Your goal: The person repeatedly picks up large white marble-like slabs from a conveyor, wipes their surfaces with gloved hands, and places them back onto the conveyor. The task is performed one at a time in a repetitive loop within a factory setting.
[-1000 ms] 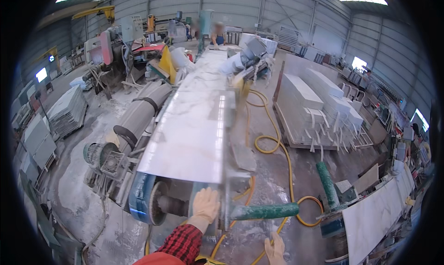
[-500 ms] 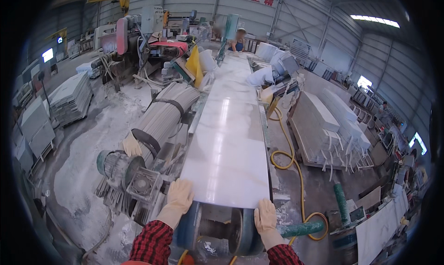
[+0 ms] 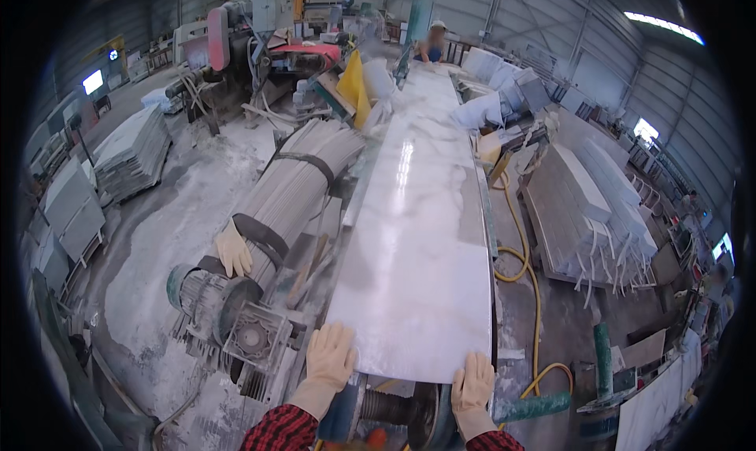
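A long, glossy white stone slab lies on a narrow roller conveyor and runs away from me, its near end between my hands. My left hand, in a cream rubber glove, rests at the slab's near left corner with its fingers stretched forward. At the near right corner is my right hand, gloved alike, fingers extended along the edge. Both palms face down, and the thumbs are partly hidden. Below the slab's end shows the conveyor's roller. Red-and-black checked sleeves cover my forearms.
Left of the conveyor are a dusty motor, a loose glove and a strapped bundle of strips. A yellow hose and stacked stone blocks lie right. Another person is at the far end.
My view has tilted down and turned slightly left, so the scene sits lower and farther right. Both hands remain at the slab's near corners.
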`<state>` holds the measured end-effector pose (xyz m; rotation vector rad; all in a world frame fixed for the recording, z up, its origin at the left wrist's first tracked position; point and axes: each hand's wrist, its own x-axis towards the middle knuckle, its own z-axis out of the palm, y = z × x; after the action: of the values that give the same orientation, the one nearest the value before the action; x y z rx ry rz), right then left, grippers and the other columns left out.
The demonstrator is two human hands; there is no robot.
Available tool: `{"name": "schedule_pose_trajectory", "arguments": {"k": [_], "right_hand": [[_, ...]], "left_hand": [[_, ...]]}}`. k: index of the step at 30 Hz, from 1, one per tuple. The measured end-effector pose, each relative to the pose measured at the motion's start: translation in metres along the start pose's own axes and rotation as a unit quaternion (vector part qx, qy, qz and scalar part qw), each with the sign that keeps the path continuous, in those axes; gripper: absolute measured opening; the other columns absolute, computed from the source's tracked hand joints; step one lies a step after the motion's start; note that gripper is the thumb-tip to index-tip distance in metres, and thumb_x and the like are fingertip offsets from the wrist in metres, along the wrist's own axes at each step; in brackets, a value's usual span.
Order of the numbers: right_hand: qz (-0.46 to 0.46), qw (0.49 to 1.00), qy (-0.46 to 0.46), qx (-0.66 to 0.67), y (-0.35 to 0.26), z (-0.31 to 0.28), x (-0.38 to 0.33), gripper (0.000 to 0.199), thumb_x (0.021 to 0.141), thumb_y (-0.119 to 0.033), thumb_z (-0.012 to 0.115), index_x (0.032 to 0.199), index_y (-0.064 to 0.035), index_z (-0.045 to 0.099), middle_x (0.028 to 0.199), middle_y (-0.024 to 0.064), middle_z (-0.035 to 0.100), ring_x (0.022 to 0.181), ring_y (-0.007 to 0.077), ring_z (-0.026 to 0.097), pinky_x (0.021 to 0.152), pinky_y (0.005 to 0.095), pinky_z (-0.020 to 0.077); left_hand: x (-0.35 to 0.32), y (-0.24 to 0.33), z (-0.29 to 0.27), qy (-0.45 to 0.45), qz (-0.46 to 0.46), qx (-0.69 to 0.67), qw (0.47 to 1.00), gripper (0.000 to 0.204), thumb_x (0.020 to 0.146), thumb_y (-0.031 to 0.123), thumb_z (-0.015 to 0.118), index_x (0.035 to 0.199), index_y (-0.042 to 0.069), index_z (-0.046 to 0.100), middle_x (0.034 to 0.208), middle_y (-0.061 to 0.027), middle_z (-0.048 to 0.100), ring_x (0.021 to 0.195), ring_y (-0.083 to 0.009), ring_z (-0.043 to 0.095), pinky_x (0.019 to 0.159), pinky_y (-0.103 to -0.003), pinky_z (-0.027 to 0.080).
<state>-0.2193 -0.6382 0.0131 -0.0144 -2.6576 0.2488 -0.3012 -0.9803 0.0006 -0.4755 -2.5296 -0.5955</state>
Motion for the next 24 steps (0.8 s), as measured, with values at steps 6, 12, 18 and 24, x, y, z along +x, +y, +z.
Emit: {"name": "schedule_pose_trajectory", "arguments": {"k": [6, 12, 18, 24], "right_hand": [[0.017, 0.999, -0.019, -0.033, 0.004, -0.001, -0.004, 0.044, 0.095, -0.023, 0.058, 0.129, 0.0038, 0.058, 0.134, 0.0265, 0.057, 0.122, 0.0465, 0.052, 0.103, 0.0576, 0.0386], [0.033, 0.998, -0.059, -0.018, 0.026, 0.018, -0.010, 0.057, 0.097, -0.033, 0.060, 0.143, -0.0001, 0.055, 0.146, 0.0284, 0.054, 0.135, 0.0470, 0.049, 0.113, 0.0591, 0.0368], [-0.053, 0.993, -0.106, -0.017, 0.072, 0.034, 0.041, 0.068, 0.092, -0.041, 0.066, 0.143, 0.0018, 0.054, 0.150, 0.0287, 0.051, 0.138, 0.0471, 0.047, 0.119, 0.0559, 0.0337], [-0.022, 0.995, -0.090, -0.030, 0.081, 0.079, 0.107, 0.072, 0.096, -0.046, 0.061, 0.149, 0.0025, 0.051, 0.155, 0.0280, 0.048, 0.148, 0.0451, 0.040, 0.127, 0.0521, 0.0273]], "left_hand": [[0.014, 0.008, -0.011, -0.047, -0.013, -0.019, 0.999, 0.043, 0.086, 0.025, 0.070, 0.125, 0.009, 0.064, 0.131, -0.0165, 0.060, 0.123, -0.0396, 0.053, 0.105, -0.054, 0.041], [0.010, 0.010, -0.010, -0.008, 0.006, 0.002, 1.000, 0.040, 0.086, 0.025, 0.067, 0.121, 0.008, 0.063, 0.124, -0.0177, 0.058, 0.116, -0.0396, 0.052, 0.099, -0.052, 0.041], [0.017, 0.015, -0.021, -0.043, 0.006, -0.032, 0.999, 0.037, 0.084, 0.025, 0.066, 0.116, 0.007, 0.062, 0.116, -0.0177, 0.058, 0.108, -0.0396, 0.053, 0.093, -0.051, 0.042], [0.017, 0.016, -0.027, -0.055, -0.002, -0.018, 0.998, 0.034, 0.081, 0.021, 0.069, 0.113, 0.010, 0.063, 0.110, -0.0143, 0.057, 0.104, -0.0364, 0.054, 0.089, -0.048, 0.043]]}}
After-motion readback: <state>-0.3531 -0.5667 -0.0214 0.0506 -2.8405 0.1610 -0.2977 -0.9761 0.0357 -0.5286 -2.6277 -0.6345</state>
